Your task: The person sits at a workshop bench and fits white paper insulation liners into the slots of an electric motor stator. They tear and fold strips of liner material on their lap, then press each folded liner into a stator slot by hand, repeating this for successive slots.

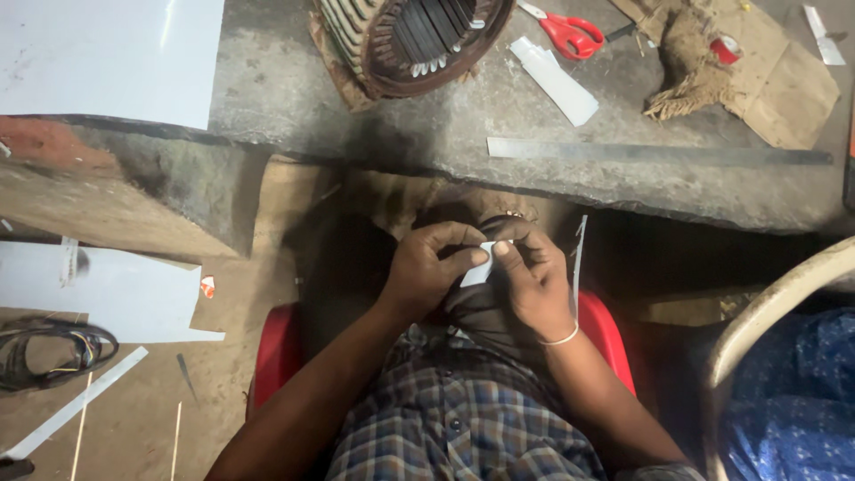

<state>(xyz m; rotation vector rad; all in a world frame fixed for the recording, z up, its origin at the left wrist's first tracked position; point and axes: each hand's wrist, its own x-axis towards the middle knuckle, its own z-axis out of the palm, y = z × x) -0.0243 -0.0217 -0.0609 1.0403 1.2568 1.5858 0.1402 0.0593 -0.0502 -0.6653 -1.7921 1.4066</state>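
My left hand [432,267] and my right hand [533,276] meet over my lap, both pinching a small white paper piece [478,270] between thumbs and fingertips. A thin white paper strip [579,254] hangs down beside my right hand. I sit on a red stool [276,347] in front of a grey stone bench [427,125]. On the bench lie a motor stator [410,40] with slotted core, red-handled scissors [565,31], a folded white paper piece [554,80] and a long steel ruler [659,154].
A large white sheet [107,53] lies at the bench's left end; another white sheet [107,289], paper strips and coiled wires [49,352] are on the floor at left. Burlap, cardboard [784,85] and a red tape roll [726,49] lie at top right. Blue cloth [793,401] at right.
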